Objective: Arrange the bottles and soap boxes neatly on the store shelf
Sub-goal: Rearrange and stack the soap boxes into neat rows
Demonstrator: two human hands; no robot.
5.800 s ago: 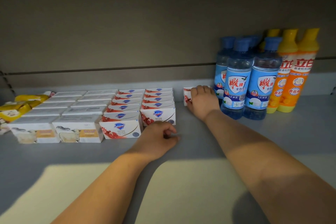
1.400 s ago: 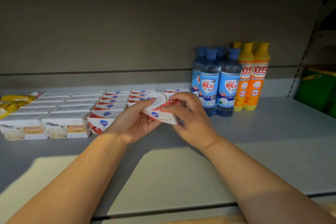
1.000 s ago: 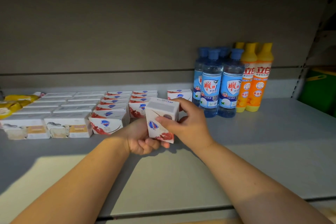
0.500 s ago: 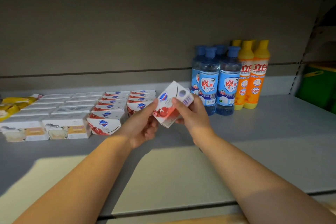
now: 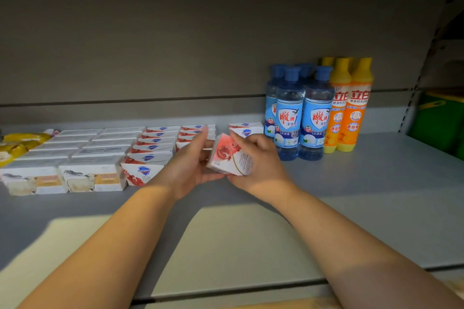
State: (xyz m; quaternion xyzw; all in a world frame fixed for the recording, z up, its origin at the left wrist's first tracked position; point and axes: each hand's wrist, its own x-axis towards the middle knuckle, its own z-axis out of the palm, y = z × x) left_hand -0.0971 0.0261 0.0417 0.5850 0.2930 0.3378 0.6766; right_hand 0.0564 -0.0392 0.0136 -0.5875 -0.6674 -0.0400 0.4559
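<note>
A white and red soap box (image 5: 229, 157) is held tilted above the grey shelf (image 5: 376, 190), in front of the soap rows. My right hand (image 5: 258, 160) grips it from the right, fingers curled over its top edge. My left hand (image 5: 190, 165) holds its left end, fingers fairly straight and pointing up. Rows of matching red and white soap boxes (image 5: 150, 155) lie to the left, and one lone box (image 5: 246, 129) sits at the back beside the blue bottles (image 5: 300, 113). Orange bottles (image 5: 351, 105) stand right of the blue ones.
White soap boxes with tan fronts (image 5: 67, 173) fill the left of the shelf. Yellow packets (image 5: 17, 144) lie at the far left. A green container (image 5: 442, 123) stands past the shelf's right upright. The shelf's front edge (image 5: 226, 291) runs below my arms.
Over the last second both hands have kept turning the soap box. It now shows its red pomegranate side, tilted lower than half a second ago.
</note>
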